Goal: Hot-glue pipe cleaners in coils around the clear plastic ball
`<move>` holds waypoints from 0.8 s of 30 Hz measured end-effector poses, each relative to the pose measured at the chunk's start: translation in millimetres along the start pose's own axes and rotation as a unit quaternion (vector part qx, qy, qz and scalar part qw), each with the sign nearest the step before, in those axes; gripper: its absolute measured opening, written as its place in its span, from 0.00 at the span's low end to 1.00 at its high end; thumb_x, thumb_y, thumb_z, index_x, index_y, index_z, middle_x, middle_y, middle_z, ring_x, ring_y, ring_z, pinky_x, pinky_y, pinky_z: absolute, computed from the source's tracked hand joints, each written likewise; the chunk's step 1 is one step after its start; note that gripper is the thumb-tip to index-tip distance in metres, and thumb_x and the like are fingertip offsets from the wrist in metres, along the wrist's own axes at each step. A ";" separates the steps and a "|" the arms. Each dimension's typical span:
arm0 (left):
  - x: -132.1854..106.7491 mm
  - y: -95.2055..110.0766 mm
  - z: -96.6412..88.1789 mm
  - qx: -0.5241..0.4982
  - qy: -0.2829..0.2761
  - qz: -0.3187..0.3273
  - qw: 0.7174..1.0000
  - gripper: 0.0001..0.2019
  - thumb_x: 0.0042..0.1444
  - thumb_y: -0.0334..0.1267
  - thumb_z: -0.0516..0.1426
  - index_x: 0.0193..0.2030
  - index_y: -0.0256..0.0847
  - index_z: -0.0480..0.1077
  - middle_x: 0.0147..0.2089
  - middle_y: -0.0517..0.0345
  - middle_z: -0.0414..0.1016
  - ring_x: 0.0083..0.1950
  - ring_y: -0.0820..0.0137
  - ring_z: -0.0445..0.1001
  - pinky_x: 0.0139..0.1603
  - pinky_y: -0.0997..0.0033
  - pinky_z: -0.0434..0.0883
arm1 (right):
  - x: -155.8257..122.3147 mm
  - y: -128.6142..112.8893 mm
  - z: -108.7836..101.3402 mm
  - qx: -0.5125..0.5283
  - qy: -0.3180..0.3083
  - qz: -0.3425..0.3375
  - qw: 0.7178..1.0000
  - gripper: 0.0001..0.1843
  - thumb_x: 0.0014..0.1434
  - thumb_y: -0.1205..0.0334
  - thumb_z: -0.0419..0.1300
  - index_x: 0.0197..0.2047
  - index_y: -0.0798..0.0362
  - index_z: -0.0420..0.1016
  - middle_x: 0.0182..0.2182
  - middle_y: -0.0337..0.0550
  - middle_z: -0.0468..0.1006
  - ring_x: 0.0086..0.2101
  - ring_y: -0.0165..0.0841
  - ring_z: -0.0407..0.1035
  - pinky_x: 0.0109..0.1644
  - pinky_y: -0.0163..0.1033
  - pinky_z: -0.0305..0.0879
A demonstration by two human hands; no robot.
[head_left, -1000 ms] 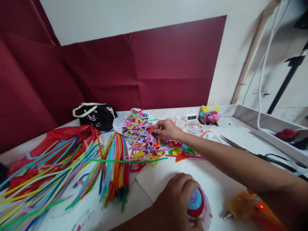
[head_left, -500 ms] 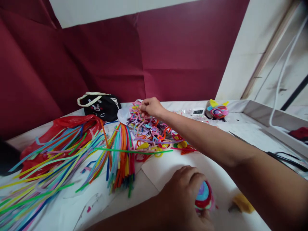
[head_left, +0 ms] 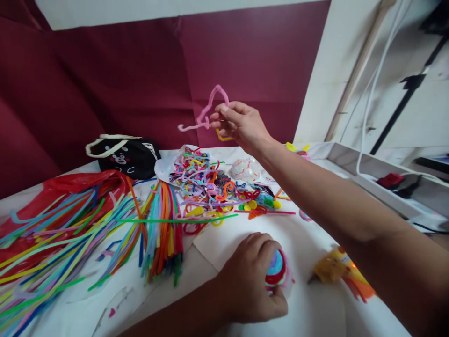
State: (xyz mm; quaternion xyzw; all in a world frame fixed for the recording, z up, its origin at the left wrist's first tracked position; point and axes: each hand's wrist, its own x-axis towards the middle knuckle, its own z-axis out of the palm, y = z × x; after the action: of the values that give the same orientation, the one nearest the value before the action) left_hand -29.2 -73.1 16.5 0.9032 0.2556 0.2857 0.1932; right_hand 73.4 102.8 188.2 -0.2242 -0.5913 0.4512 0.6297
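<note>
Raised above the back of the table, my right hand (head_left: 242, 122) pinches a bent pink pipe cleaner (head_left: 213, 99) with a hooked end. A short bent yellow piece (head_left: 223, 135) shows just below its fingers; whether the hand holds that too is unclear. Low in front, my left hand (head_left: 250, 281) is closed around a round craft piece (head_left: 276, 269) with coiled blue, red and pink rings, resting on white paper (head_left: 305, 234). Part of that piece is hidden by the fingers. Under the right arm lies a heap of bent pipe-cleaner scraps (head_left: 210, 185).
Long pipe cleaners (head_left: 163, 229) lie bunched at left, with more on a red plastic bag (head_left: 63, 185). A black bag (head_left: 122, 159) stands behind them. A yellow glue gun (head_left: 329, 266) lies at right. A power strip (head_left: 389, 180) sits in the tray at far right.
My right hand has risen from the scrap heap with the pink pipe cleaner. My left hand keeps its hold on the round piece. The view has swung slightly right.
</note>
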 end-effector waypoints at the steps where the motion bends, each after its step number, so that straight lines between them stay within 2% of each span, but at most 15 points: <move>1: 0.0 0.3 -0.5 0.002 -0.001 0.002 1.000 0.29 0.35 0.32 0.56 0.51 0.31 0.69 0.49 0.43 0.71 0.51 0.55 0.69 0.61 0.55 0.68 | -2.4 -4.4 -4.1 0.006 -0.005 -0.004 1.000 0.10 0.69 0.67 0.55 0.34 0.53 0.70 0.30 0.35 0.81 0.28 0.22 0.76 0.28 0.25 0.71; 7: -0.2 0.5 -2.7 0.019 -0.005 0.009 1.000 0.28 0.36 0.33 0.56 0.50 0.32 0.69 0.51 0.41 0.71 0.53 0.54 0.69 0.64 0.53 0.65 | -33.6 -8.7 -36.2 -0.041 -0.030 0.052 0.997 0.11 0.68 0.64 0.56 0.33 0.54 0.74 0.28 0.38 0.81 0.27 0.25 0.76 0.29 0.29 0.72; 11: 0.8 0.4 -4.1 0.030 -0.026 -0.006 0.999 0.30 0.38 0.36 0.58 0.53 0.33 0.69 0.54 0.40 0.71 0.56 0.52 0.69 0.68 0.48 0.59 | -57.2 -2.9 -59.3 -0.056 -0.012 0.085 0.995 0.09 0.64 0.61 0.63 0.32 0.55 0.75 0.29 0.43 0.82 0.27 0.27 0.77 0.27 0.30 0.71; 15: 1.0 2.3 -7.0 0.039 -0.042 -0.013 0.998 0.30 0.40 0.37 0.59 0.55 0.34 0.68 0.57 0.40 0.71 0.58 0.52 0.69 0.69 0.48 0.57 | -77.7 0.7 -78.1 -0.055 0.004 0.111 0.992 0.10 0.60 0.59 0.66 0.30 0.54 0.76 0.29 0.43 0.82 0.27 0.28 0.77 0.27 0.30 0.71; 20: -0.4 3.1 -10.4 0.052 -0.054 -0.017 0.997 0.30 0.44 0.40 0.59 0.56 0.37 0.67 0.59 0.41 0.71 0.59 0.53 0.69 0.70 0.48 0.55 | -99.2 -5.1 -92.5 -0.042 -0.001 0.127 0.991 0.09 0.57 0.57 0.69 0.31 0.53 0.78 0.30 0.45 0.83 0.30 0.31 0.78 0.28 0.32 0.72; 24: -0.6 3.4 -11.1 0.052 -0.052 -0.009 0.997 0.29 0.45 0.39 0.59 0.57 0.36 0.67 0.59 0.41 0.71 0.60 0.53 0.69 0.69 0.49 0.57 | -105.8 -9.8 -98.6 -0.021 0.011 0.133 0.991 0.08 0.58 0.57 0.68 0.32 0.53 0.79 0.31 0.45 0.83 0.30 0.30 0.78 0.30 0.32 0.74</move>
State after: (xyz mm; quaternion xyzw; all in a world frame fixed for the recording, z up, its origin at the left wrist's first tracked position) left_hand -35.2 -73.9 26.3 0.9234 0.2677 0.2233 0.1609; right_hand 180.9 34.5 119.0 -0.3192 -0.5584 0.5161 0.5657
